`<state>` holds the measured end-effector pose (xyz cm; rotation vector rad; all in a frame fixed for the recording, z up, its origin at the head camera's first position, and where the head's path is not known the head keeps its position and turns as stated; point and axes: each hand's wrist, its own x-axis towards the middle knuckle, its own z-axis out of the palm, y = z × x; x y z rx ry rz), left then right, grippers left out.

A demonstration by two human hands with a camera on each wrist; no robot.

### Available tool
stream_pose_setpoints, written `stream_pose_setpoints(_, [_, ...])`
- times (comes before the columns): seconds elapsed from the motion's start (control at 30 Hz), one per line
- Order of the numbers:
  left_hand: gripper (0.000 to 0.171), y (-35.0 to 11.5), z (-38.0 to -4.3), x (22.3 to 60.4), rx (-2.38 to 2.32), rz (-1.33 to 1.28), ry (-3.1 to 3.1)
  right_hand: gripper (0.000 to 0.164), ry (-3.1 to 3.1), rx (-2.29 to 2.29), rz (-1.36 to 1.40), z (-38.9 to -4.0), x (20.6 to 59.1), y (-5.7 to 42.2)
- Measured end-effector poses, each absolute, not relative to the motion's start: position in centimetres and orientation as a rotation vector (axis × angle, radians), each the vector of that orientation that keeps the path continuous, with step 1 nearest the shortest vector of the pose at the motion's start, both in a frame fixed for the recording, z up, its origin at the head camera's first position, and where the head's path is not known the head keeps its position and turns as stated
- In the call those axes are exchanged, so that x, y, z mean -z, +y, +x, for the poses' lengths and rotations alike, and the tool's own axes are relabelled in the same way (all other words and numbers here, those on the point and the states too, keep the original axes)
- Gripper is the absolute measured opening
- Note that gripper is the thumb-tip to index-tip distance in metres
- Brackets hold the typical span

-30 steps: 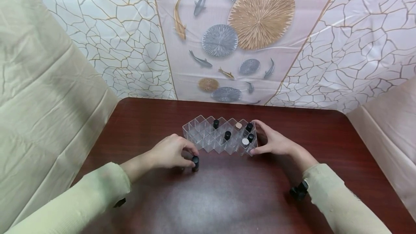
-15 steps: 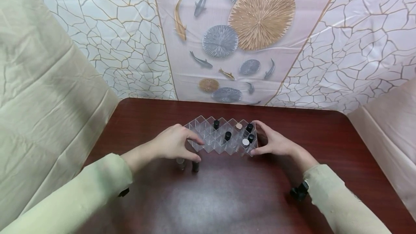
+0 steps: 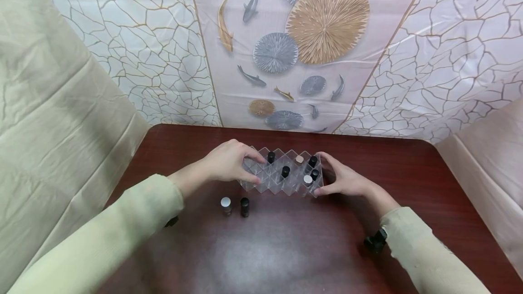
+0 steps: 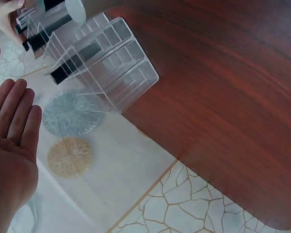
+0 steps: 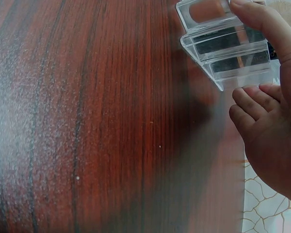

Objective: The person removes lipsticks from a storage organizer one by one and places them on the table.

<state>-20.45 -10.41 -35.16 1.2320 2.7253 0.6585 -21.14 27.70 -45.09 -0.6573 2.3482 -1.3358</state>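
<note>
A clear lipstick holder with diamond-shaped compartments (image 3: 263, 184) lies across the back of the table. My right hand (image 3: 345, 178) grips its right end, thumb at the front corner and fingers behind. My left hand (image 3: 229, 162) hovers over the left end, thumb and fingers spread apart with nothing between them; the left wrist view shows the extended fingers (image 4: 14, 114). Several lipstick tubes stand in the holder: black-capped ones (image 3: 285, 171), a white-capped one (image 3: 308, 179) and a pale pink-capped one (image 3: 299, 159). In front, a silver-capped tube (image 3: 226, 205) stands beside a black-capped tube (image 3: 244, 207).
The dark red wooden table (image 3: 286, 248) reaches back to a patterned cloth wall (image 3: 273, 94). Beige cloth panels (image 3: 61, 126) rise at both sides. A black wrist device (image 3: 376, 240) is strapped under the right sleeve.
My left hand has left the black-capped tube on the table and moved up and right to the holder's left end, uncovering the silver-capped tube. My right hand has stayed in place.
</note>
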Motion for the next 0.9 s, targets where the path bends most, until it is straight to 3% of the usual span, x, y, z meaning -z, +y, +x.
stream_pose_setpoints(0.9, [0.064, -8.4, -25.7, 36.4, -0.605, 1.044, 2.734, 0.107, 2.393, 1.288, -0.649, -21.2, 45.1, 27.7])
